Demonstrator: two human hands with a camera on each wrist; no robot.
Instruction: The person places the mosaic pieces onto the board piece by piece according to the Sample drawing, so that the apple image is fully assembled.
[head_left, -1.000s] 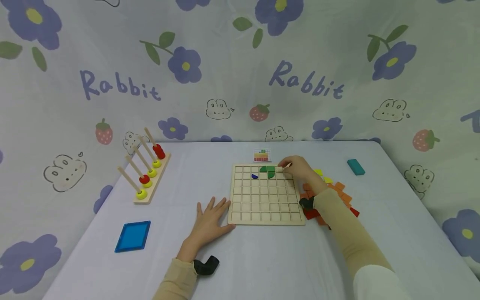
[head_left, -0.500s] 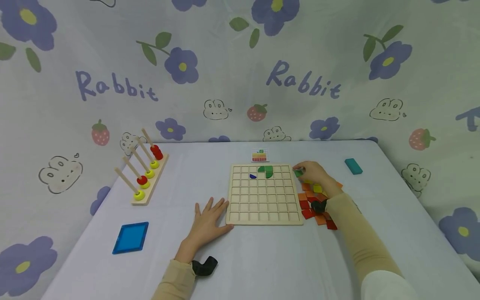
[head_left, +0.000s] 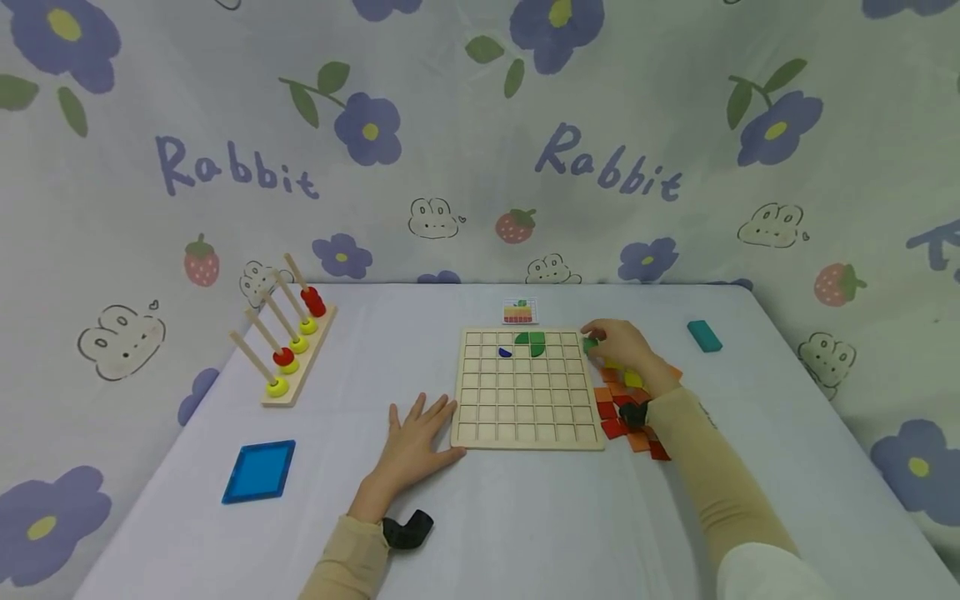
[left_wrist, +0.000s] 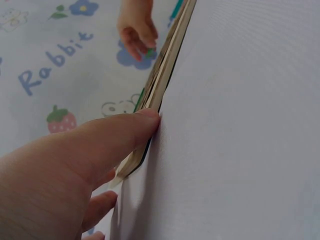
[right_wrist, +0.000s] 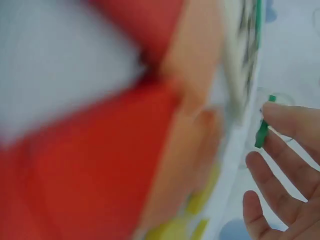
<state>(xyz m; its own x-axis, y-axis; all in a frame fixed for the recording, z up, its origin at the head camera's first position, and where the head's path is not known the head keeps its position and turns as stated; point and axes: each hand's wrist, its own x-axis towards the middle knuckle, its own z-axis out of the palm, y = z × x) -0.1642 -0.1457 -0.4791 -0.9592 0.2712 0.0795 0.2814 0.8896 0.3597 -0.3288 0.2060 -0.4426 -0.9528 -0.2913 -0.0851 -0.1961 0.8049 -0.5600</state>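
Observation:
A square wooden grid board (head_left: 517, 408) lies mid-table, with several green pieces (head_left: 537, 338) and a small blue half-round piece (head_left: 506, 352) in its upper cells. My left hand (head_left: 411, 446) rests spread at the board's near left corner; in the left wrist view the thumb (left_wrist: 120, 135) touches the board's edge. Just off the far right corner, my right hand (head_left: 628, 348) pinches a small green tile (right_wrist: 260, 137) between thumb and fingers. The tile shows edge-on in the right wrist view. Red tiles (right_wrist: 100, 160) blur in that view's foreground.
Loose red, orange and yellow tiles (head_left: 613, 428) lie right of the board, partly under the right forearm. A pattern card (head_left: 520, 311) stands behind it. Leftward are a bead-and-peg stand (head_left: 300, 379) and a blue tray (head_left: 259, 472). A teal block (head_left: 704, 336) lies far right.
My right hand has moved right from the board's upper right cells to beside its far right corner, where the green tile now shows in its fingers. My left hand stays in place.

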